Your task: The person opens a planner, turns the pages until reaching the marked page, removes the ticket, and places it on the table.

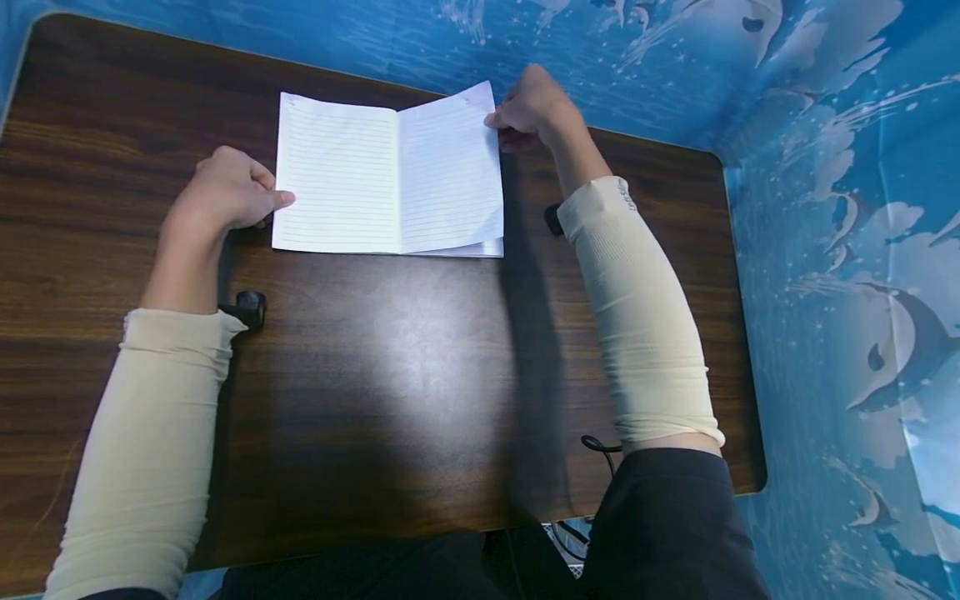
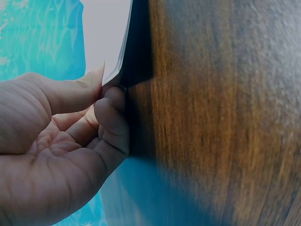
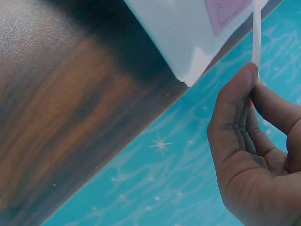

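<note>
An open notebook [image 1: 337, 175] with lined white pages lies towards the far side of the wooden table. My left hand [image 1: 228, 192] pinches its left edge, thumb on the page and curled fingers beneath, as the left wrist view shows with the notebook's layered edge [image 2: 117, 70]. At the upper right corner, my right hand [image 1: 536, 108] pinches the raised right-hand page [image 1: 450, 167] between thumb and fingers. In the right wrist view that page [image 3: 257, 37] appears edge-on, apart from the sheets below, where a pinkish patch [image 3: 228, 14] shows.
The dark wooden table [image 1: 375, 375] meets a blue dolphin-print curtain [image 1: 847, 250] at the back and right. A black wrist device [image 1: 251, 308] sits by the left sleeve cuff. A black cable [image 1: 600, 446] lies near the right elbow.
</note>
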